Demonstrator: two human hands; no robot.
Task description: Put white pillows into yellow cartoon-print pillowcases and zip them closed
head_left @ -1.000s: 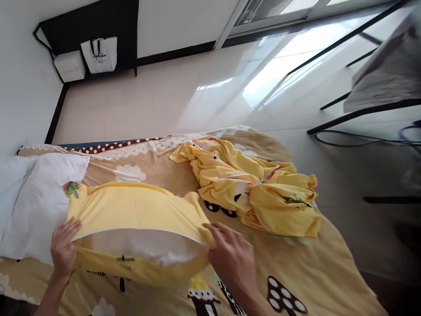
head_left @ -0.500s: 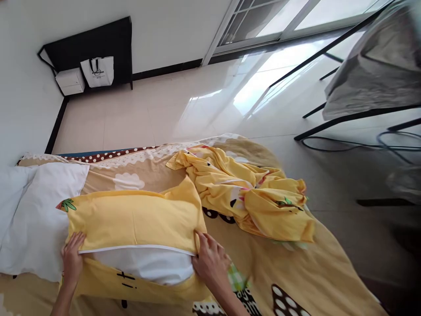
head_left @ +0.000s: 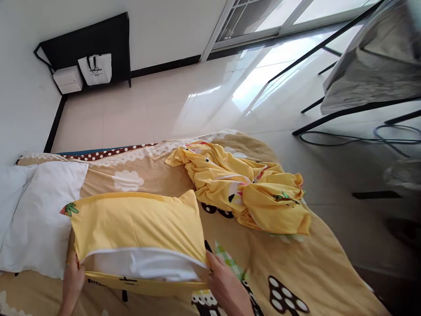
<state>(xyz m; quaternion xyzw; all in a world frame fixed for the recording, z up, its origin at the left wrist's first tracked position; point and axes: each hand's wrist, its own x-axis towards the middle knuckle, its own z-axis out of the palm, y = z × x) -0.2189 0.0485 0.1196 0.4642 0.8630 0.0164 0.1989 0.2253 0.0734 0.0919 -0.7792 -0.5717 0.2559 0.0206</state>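
Observation:
A white pillow (head_left: 141, 265) sits partly inside a yellow pillowcase (head_left: 138, 221) on the bed, its white end showing at the open near side. My left hand (head_left: 73, 281) grips the left corner of the pillowcase opening, fingers closed on the fabric. At the right corner of the opening my right hand (head_left: 225, 287) holds the cloth the same way. A second, crumpled yellow pillowcase (head_left: 246, 191) lies to the right on the patterned tan bedspread (head_left: 312, 272).
Bare white pillows (head_left: 36, 215) lie at the left, beside the yellow pillowcase. Beyond the bed is a glossy tiled floor (head_left: 171, 105) with a white tote bag (head_left: 95, 69) and a white box (head_left: 67, 79) by the wall. A black-framed table (head_left: 362, 66) and cables (head_left: 362, 138) stand at the right.
Both hands have drawn back toward me along the pillowcase opening, and the yellow case now covers more of the white pillow. The view has tilted slightly.

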